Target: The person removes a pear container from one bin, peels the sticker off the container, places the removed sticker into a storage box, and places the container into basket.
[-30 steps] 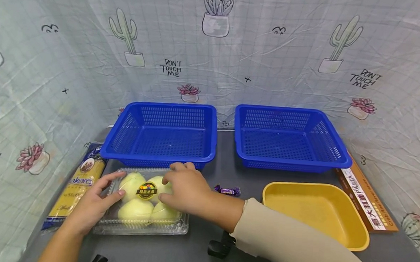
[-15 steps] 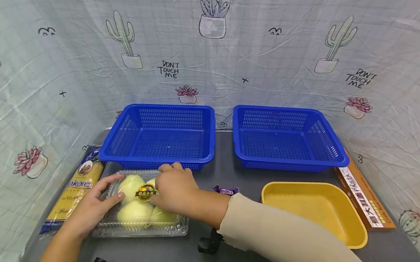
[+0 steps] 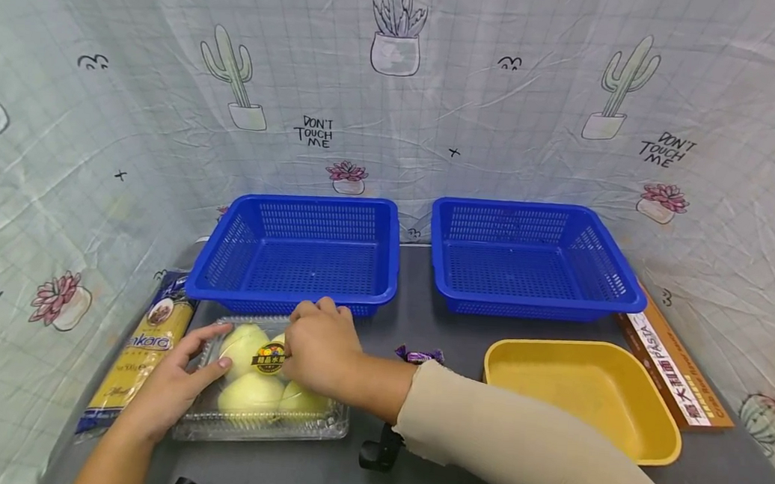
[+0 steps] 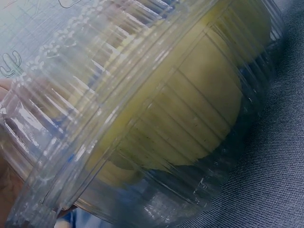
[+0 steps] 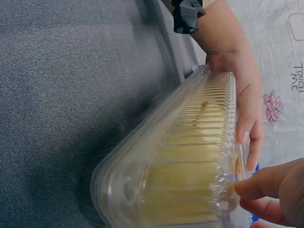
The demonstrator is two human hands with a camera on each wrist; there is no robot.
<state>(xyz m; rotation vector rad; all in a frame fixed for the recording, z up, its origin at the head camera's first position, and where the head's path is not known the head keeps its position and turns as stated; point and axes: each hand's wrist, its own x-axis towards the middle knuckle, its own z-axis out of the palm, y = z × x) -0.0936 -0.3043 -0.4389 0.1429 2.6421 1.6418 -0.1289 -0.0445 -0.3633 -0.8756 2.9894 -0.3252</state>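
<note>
A clear plastic clamshell box (image 3: 259,432) of several pale yellow-green fruits (image 3: 251,394) lies at front left in the head view. A round black fruit label (image 3: 267,359) is on its lid. My left hand (image 3: 178,381) rests against the box's left side, thumb and fingers extended over the lid. At the label's right edge, my right hand (image 3: 322,350) pinches with thumb and finger, covering that part. The right wrist view shows the label (image 5: 238,159) standing partly off the lid beside the pinching fingertips (image 5: 256,186). Ribbed box walls and fruit fill the left wrist view.
Two blue baskets (image 3: 309,296) (image 3: 538,306) stand behind, and a yellow tub (image 3: 555,351) is at right. A pasta bag (image 3: 146,353) lies left, an orange-brown pasta box (image 3: 679,367) far right. A purple-wrapped candy (image 3: 420,355) sits beyond the right forearm.
My right hand has moved slightly left, its fingers drawing together over the label's right edge. My left hand and the box have stayed about where they were.
</note>
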